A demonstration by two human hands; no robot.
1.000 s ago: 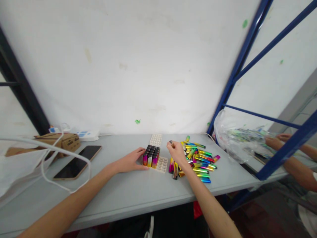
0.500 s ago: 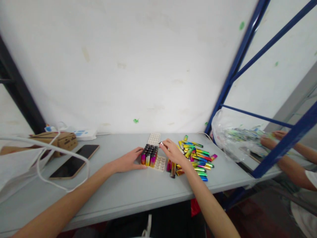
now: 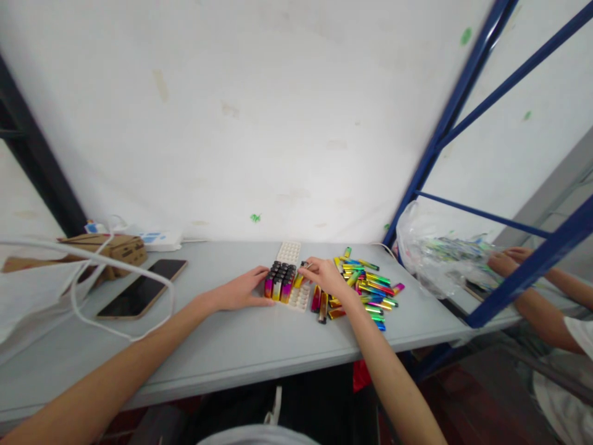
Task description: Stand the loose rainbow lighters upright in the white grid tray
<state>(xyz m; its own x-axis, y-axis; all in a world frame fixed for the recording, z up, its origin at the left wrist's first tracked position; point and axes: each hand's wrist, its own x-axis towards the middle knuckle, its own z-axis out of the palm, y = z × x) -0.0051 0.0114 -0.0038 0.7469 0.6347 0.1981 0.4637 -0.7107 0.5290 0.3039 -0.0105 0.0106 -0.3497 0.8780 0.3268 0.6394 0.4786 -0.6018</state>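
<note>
Metallic multicoloured lighters (image 3: 278,289) with black tops stand upright in tight rows in a white holed tray (image 3: 297,298). My left hand (image 3: 241,289) rests against the left side of this block, thumb and fingers spread apart. At the block's right side, my right hand (image 3: 323,274) pinches a yellow lighter (image 3: 299,280) by its top, tilted over the tray's bare holes; whether its base touches the tray I cannot tell. Beyond the block lies a second part of white holed tray (image 3: 289,251). Right of my right hand spreads a loose pile of shiny lighters (image 3: 365,285).
A phone (image 3: 143,289), white cable (image 3: 172,296) and cardboard box (image 3: 121,250) lie at left. At right, a clear plastic bag (image 3: 417,247) sits by the blue metal frame (image 3: 428,161). Beyond it are a co-worker's hands (image 3: 504,259). The wall (image 3: 287,123) closes the back.
My right hand has lowered the lighter toward the tray beside the standing rows, and more of its yellow body shows. My left hand stays at the block. The view has shifted slightly.
</note>
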